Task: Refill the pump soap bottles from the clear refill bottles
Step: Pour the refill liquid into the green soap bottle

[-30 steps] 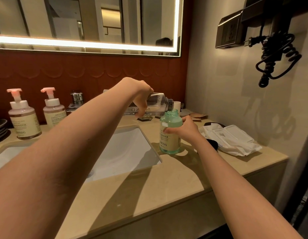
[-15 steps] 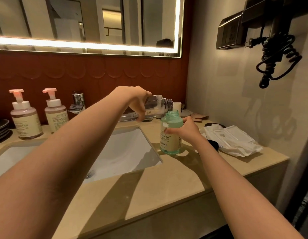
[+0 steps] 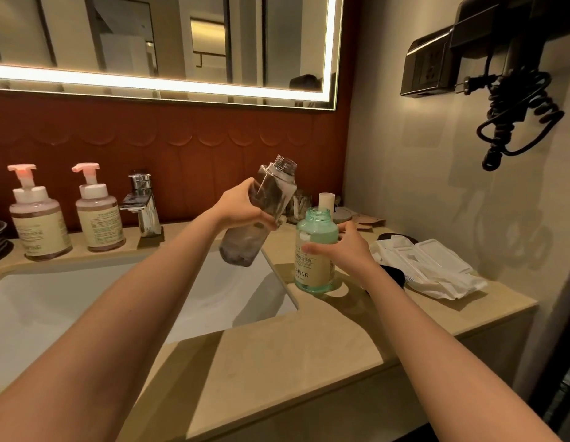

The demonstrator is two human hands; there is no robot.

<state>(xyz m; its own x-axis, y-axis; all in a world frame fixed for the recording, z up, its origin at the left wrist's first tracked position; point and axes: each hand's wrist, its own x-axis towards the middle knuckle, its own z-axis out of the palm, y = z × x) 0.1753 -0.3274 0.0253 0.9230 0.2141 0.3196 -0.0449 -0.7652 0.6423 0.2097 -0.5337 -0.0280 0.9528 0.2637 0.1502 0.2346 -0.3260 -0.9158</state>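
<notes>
**Clear bottle tilted neck-up beside the open green bottle**

The left hand (image 3: 245, 208) grips the clear refill bottle (image 3: 272, 186) round its middle, fingers curled about it; the bottle is held in the air, tilted, its open threaded neck pointing up and away from the hand, its base hanging lower, over the right edge of the sink (image 3: 86, 298); how much is in it I cannot tell. Just right of that hand, the right hand (image 3: 344, 247) holds the green soap bottle (image 3: 314, 269), thumb across the front above the label and fingers wrapped behind; this bottle stands upright on the table (image 3: 277, 355), its mouth uncapped, close beside the clear bottle but not touching it. Well to the left of the left hand, two pump bottles (image 3: 38, 218) with pink pump heads stand by the wall, a chrome tap (image 3: 141, 202) between them and the hand; to the right of the right hand lies a white packet (image 3: 427, 266).
</notes>
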